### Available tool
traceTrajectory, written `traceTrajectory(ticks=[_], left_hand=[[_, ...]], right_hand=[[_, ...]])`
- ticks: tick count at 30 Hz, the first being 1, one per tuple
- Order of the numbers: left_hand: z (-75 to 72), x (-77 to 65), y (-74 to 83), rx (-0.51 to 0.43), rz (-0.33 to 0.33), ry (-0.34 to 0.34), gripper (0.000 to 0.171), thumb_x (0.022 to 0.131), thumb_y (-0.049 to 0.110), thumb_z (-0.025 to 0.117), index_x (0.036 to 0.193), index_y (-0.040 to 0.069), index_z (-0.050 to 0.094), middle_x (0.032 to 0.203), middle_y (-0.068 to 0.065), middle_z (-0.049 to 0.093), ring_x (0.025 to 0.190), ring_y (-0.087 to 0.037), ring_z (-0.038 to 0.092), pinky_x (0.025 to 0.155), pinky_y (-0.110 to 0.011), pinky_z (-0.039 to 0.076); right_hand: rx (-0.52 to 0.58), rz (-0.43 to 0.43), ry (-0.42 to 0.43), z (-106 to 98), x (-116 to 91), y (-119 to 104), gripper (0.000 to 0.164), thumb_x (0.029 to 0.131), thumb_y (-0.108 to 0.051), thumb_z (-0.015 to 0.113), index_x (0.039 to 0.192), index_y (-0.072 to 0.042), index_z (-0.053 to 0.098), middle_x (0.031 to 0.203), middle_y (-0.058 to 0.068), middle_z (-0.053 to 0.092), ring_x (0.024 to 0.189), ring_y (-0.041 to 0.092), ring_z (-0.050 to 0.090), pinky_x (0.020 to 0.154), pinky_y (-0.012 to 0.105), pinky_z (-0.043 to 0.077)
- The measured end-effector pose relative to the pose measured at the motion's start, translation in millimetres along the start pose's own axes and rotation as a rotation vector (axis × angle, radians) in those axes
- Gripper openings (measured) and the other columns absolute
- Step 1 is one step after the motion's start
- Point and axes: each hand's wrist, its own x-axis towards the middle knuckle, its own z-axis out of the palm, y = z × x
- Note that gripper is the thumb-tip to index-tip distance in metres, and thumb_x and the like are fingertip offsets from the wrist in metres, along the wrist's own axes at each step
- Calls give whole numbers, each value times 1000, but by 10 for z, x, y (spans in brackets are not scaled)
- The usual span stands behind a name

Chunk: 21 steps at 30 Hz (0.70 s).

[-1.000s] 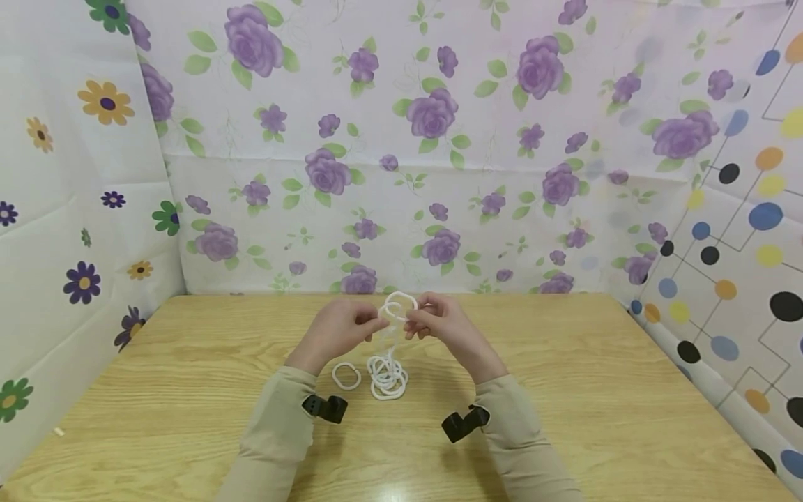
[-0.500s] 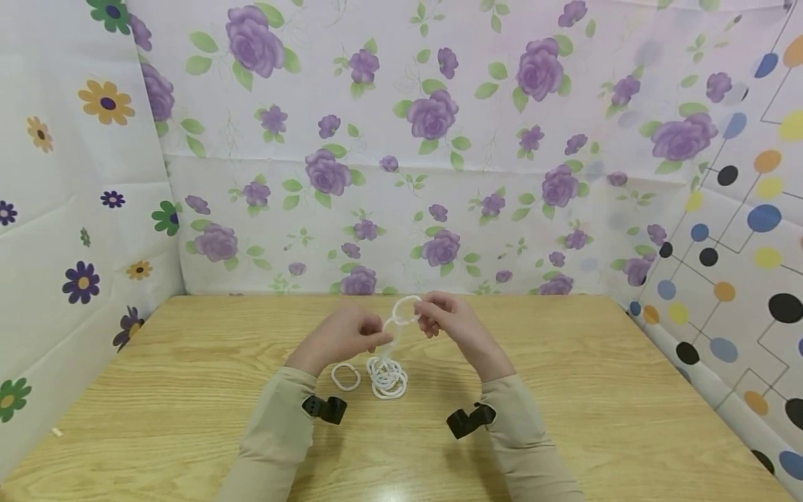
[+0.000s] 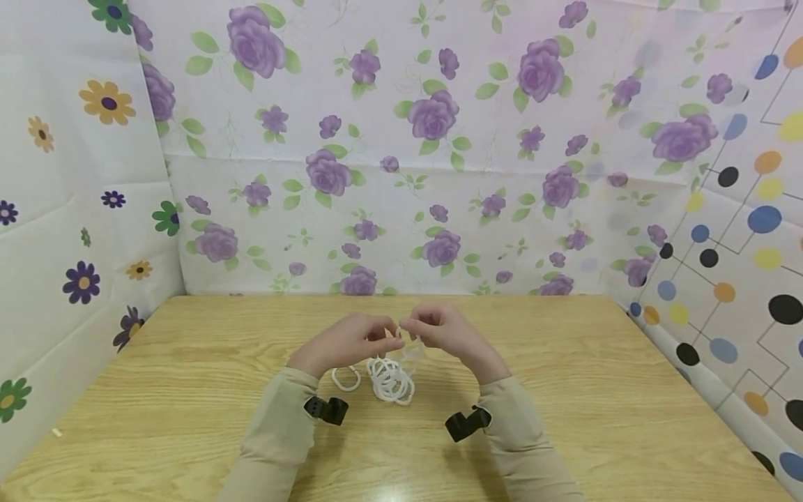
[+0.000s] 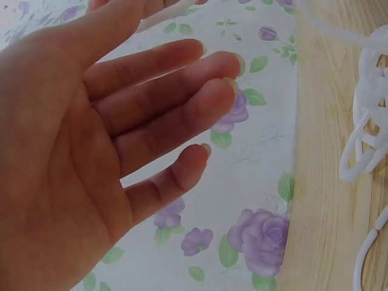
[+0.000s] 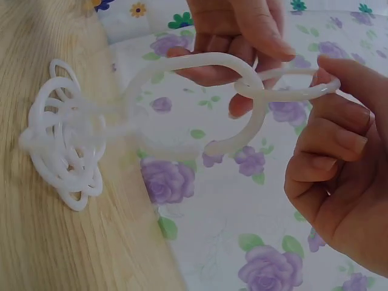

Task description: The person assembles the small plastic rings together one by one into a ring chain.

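In the right wrist view, my right hand pinches a white plastic chain link between thumb and index finger. That link passes through a larger-looking link, from which the chain runs, blurred, to a heap of white links on the table. My left hand is close by, its thumb tip near the pinched link; whether it touches is hard to tell. Its fingers are spread and relaxed in the left wrist view. A loose link lies left of the heap, partly under the left hand.
The wooden table reaches back to a flowered cloth wall, with patterned sheets at both sides. A small pale piece lies near the left edge. Black cameras sit on both wrists.
My right hand has come down and left from its raised spot, bringing the pinched link close to the left hand. The chain hangs lower, and the heap reaches slightly further right.
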Motion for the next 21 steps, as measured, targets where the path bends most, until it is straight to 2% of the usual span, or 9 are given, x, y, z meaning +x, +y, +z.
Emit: traceTrajectory(ticks=[6,10,14,17,21], left_hand=[[-8,-14,3,12,54,18,24,98,40,56,107,21,67,84,2,70,70,-8,60,67,-27,49],[-8,-6,-5,16,98,0,17,97,36,59,102,23,69,87,6,70,73,-5,60,70,-25,50],[-4,3,-15,9,123,-24,15,96,33,60,101,23,71,88,3,72,73,-5,61,72,-24,50],[-3,8,-15,3,140,-30,17,97,31,60,99,20,73,85,3,72,66,-3,56,68,-22,47],[2,11,-18,-4,163,-34,19,97,27,59,98,14,74,75,4,69,55,-3,41,59,-20,40]], right_hand=[[-107,-32,-68,38,-8,-41,32,97,-28,60,74,-5,59,55,-4,34,50,11,28,53,25,31],[-150,-40,-78,49,-15,-50,33,96,-26,61,71,-5,58,54,-4,35,48,10,28,51,24,30],[-167,-39,-78,57,-16,-61,34,95,-25,63,68,-4,56,54,-5,37,46,8,28,48,22,28],[-178,-44,-84,61,-9,-51,35,95,-24,63,67,-4,56,53,-5,35,45,9,26,48,22,27],[-206,-58,-81,70,5,-26,34,95,-25,63,67,-6,57,53,-5,31,46,9,24,49,22,26]])
